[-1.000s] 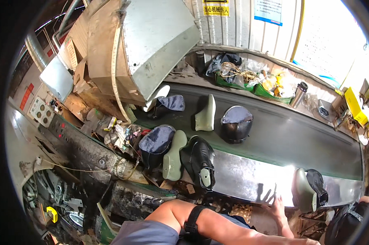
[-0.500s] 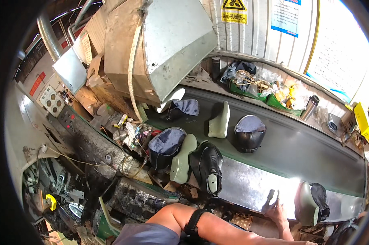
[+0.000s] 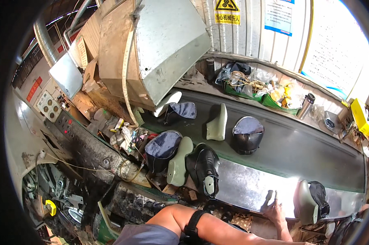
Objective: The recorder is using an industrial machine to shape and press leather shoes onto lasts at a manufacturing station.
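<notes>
The right hand (image 3: 275, 212) is up at the near edge of a shiny metal strip (image 3: 246, 183), its grip apart — fingers spread, with nothing held that I can make out. A hand-shaped shadow (image 3: 268, 198) falls on the metal, and the glare keeps me from telling whether the fingers touch it. The left hand is out of sight, so I cannot tell how its grip stands; a bent bare limb with a black strap (image 3: 194, 222) crosses the lower edge.

Just right of the spread fingers, and clear of them, a pale green shoe form (image 3: 305, 202) sits on the strip beside a crumpled black upper (image 3: 318, 200). At the strip's left end are a black shoe (image 3: 201, 163) with green showing in its opening, a second green form (image 3: 179, 163), and a lined black upper (image 3: 164, 147), side by side.

Out on the dark belt (image 3: 303, 151), a third green form (image 3: 218, 122) stands upright near a rounded black upper (image 3: 248, 134). Farther left — by the big metal hood (image 3: 172, 53) — lie a whitish form (image 3: 168, 102) and a grey-lined upper (image 3: 180, 112). A flask (image 3: 306, 107) stands on the ledge behind.
</notes>
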Motion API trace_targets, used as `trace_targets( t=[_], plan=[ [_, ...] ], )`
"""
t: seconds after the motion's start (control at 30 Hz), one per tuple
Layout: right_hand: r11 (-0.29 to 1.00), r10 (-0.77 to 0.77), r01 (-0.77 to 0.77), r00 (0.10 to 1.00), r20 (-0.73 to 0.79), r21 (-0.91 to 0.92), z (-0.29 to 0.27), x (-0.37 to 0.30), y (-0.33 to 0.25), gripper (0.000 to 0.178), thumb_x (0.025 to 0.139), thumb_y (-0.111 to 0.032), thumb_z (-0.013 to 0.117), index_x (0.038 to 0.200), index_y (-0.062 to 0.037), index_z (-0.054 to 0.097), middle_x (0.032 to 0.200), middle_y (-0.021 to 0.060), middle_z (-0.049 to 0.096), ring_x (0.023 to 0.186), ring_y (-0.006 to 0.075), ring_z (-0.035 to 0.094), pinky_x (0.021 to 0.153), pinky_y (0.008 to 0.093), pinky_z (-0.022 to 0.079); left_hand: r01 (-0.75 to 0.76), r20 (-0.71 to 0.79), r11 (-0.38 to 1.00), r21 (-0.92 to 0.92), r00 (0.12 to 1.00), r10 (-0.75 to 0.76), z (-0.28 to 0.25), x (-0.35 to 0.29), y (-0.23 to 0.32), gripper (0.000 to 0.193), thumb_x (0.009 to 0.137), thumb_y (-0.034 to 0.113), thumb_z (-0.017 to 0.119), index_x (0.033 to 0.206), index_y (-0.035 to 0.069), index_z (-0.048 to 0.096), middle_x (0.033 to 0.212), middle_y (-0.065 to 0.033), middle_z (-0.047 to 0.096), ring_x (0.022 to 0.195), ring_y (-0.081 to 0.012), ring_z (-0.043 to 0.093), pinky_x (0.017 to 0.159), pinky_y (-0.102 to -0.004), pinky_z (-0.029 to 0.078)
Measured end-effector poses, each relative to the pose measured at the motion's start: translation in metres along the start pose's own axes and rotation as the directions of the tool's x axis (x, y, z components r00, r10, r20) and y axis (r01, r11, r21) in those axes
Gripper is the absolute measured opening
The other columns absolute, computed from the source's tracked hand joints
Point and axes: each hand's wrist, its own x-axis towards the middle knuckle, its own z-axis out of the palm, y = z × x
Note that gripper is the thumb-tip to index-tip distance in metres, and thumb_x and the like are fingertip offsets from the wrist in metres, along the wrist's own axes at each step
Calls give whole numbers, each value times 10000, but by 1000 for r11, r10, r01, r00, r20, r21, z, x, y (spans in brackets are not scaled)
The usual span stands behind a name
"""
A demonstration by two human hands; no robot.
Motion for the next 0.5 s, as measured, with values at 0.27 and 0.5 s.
trace_targets(
  t=[0.27, 0.5],
  plan=[
    [850, 207, -222, 975, 84, 479, -33, 1, -8, 987, 848, -217, 681, 1566, 18, 46, 955, 263, 697, 851, 435, 683, 956, 545, 453, 16, 14, 1000, 10, 1000, -16, 0, 0, 2, 479, 1106, 307, 330, 1274, -59, 588, 1254, -192, 648, 1154, -326, 637, 955, -481, 507],
    [822, 175, -214, 977, 123, 528, -32, -2, -5, 1040, 821, -243, 717, 1565, 22, 40, 956, 249, 705, 837, 424, 685, 945, 526, 458, 11, 11, 1000, -6, 1000, -11, 1, 1, 1, 484, 1107, 314, 320, 1295, -54, 573, 1259, -190, 645, 1162, -325, 632, 961, -480, 505]
  ],
)
